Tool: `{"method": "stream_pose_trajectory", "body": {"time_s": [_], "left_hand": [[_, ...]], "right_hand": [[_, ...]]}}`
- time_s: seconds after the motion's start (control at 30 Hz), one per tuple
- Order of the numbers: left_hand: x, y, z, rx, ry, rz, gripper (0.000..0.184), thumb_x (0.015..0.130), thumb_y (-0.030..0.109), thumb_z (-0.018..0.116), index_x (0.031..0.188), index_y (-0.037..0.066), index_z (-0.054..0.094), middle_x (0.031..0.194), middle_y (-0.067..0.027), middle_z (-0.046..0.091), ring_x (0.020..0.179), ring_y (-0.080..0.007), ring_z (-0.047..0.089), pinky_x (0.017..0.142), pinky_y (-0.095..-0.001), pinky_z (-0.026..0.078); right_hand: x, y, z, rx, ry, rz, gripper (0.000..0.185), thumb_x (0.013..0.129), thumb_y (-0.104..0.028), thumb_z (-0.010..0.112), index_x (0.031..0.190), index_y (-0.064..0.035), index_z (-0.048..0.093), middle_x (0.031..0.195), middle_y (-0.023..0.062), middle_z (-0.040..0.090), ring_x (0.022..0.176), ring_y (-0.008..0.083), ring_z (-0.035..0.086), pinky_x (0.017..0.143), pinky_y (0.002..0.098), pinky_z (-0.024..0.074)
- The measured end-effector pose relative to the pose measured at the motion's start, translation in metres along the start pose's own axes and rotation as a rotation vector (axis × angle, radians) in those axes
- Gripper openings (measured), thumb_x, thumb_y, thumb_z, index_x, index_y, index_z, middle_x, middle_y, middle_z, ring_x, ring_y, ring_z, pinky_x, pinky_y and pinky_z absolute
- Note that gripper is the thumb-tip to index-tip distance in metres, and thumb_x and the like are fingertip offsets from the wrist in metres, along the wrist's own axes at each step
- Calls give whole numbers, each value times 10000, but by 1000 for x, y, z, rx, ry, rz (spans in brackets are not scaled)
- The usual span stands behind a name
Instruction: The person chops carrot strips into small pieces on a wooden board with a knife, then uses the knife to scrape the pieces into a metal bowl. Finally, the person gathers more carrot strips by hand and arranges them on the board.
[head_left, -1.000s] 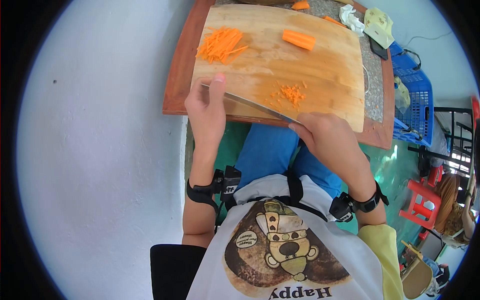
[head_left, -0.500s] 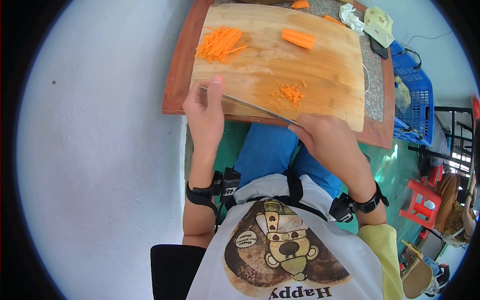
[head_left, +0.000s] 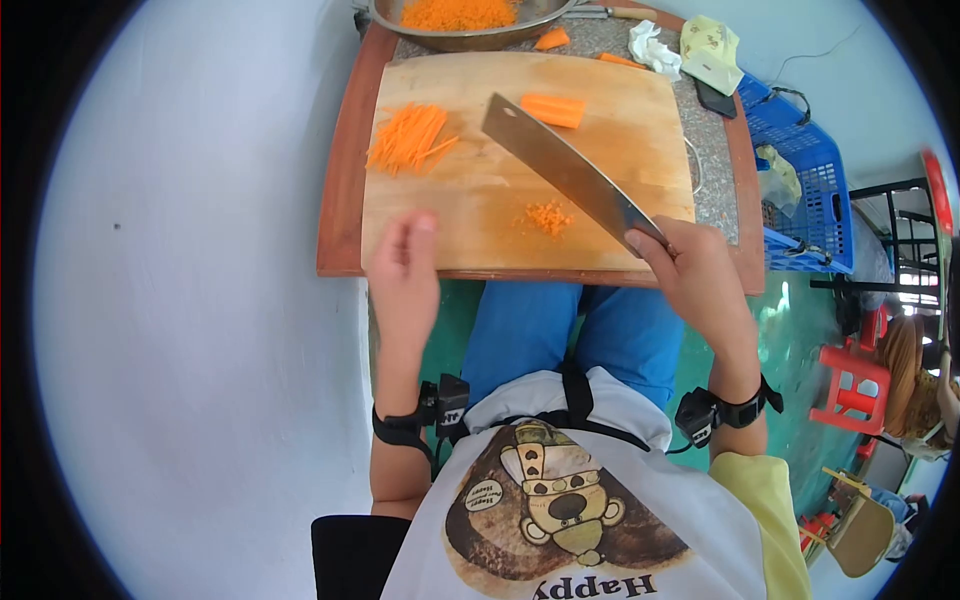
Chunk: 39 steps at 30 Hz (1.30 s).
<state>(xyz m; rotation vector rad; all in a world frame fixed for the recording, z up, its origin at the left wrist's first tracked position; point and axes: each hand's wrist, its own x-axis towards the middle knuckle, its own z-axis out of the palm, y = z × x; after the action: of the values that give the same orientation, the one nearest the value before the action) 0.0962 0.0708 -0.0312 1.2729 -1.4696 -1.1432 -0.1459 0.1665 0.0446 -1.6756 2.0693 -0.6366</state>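
Observation:
My right hand [head_left: 695, 265] grips a cleaver [head_left: 570, 170] by its handle end. The broad blade slants up and left over the wooden cutting board [head_left: 610, 85], its far corner near a thick cut piece of carrot [head_left: 553, 110]. Below and left of the blade lies a small heap of finely chopped carrot [head_left: 548, 217]. My left hand [head_left: 405, 270], slightly blurred, hovers at the board's near left corner with its fingers curled in and nothing visible in them. Beyond it sits a pile of carrot strips [head_left: 408, 138].
A metal bowl [head_left: 440, 40] of shredded carrot stands behind the board. Carrot ends [head_left: 552, 38], crumpled tissue [head_left: 654, 48], a patterned yellowish packet [head_left: 711, 52] and a phone [head_left: 715, 99] lie along the far right. A blue crate [head_left: 800, 150] is beside the table; a wall [head_left: 200, 300] runs along the left.
The cleaver has swung up from the board's near edge to point away over the board. My left hand has let go of the blade. The view has tilted, bringing the bowl into sight.

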Motion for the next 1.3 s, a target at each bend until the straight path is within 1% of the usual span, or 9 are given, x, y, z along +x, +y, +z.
{"method": "stream_pose_trajectory", "body": {"time_s": [0.1,0.17,0.33,0.53,0.6,0.63,0.97,1.13,1.3], "left_hand": [[-20,-3,19,481,-224,152,429,929,338,488,1188,-2,522,1194,-194,529,1051,-306,533,895,-414,403],[-37,-5,38,995,-266,369,638,903,395,511,1347,-34,354,1392,-261,329,1325,-386,267,1057,-519,193],[-41,-2,61,888,-423,313,786,895,436,507,1404,-68,184,1476,-250,168,1391,-378,85,1077,-557,53],[-1,-1,56,481,-189,460,440,886,247,559,1204,-54,510,1224,-248,506,1187,-380,447,987,-434,342],[9,6,50,402,-194,254,186,856,116,572,979,-9,635,953,-180,613,937,-316,578,824,-355,441],[14,1,52,445,-91,407,91,828,59,601,876,-1,649,802,-124,620,727,-232,600,679,-307,464],[21,2,51,398,-122,180,113,833,82,600,868,-17,642,736,-119,614,647,-194,590,621,-296,467],[35,-4,23,277,171,142,174,829,157,651,847,-16,647,628,-46,601,538,-105,525,527,-239,421],[46,35,14,229,-51,101,219,817,183,671,907,-13,632,763,-42,618,688,-102,547,643,-232,429]], "right_hand": [[-6,10,-3,-8,45,76,238,859,-181,585,736,20,552,622,223,515,605,416,514,518,431,397],[-10,14,-4,-7,41,120,241,859,-186,586,737,19,554,617,222,514,599,416,514,518,430,398],[-14,25,0,-10,137,143,257,864,-205,581,719,6,558,624,217,539,624,410,544,542,451,418],[-19,30,4,-28,97,132,263,868,-215,572,709,-6,558,644,216,559,640,409,559,565,463,437],[-19,29,7,-29,91,149,260,867,-219,571,714,-9,561,653,214,564,647,408,564,572,467,443],[-19,29,8,-40,83,167,257,866,-223,571,719,-12,564,662,213,569,655,407,568,578,470,449],[-20,17,16,-254,74,62,190,870,-190,545,739,-53,565,710,130,619,659,307,627,554,403,504],[-22,21,11,-367,32,-99,41,754,-95,579,765,-66,553,709,89,570,625,274,626,507,376,496],[-24,47,-2,-563,142,-383,150,678,-95,580,818,-68,535,742,47,497,569,206,558,472,314,455]]}}
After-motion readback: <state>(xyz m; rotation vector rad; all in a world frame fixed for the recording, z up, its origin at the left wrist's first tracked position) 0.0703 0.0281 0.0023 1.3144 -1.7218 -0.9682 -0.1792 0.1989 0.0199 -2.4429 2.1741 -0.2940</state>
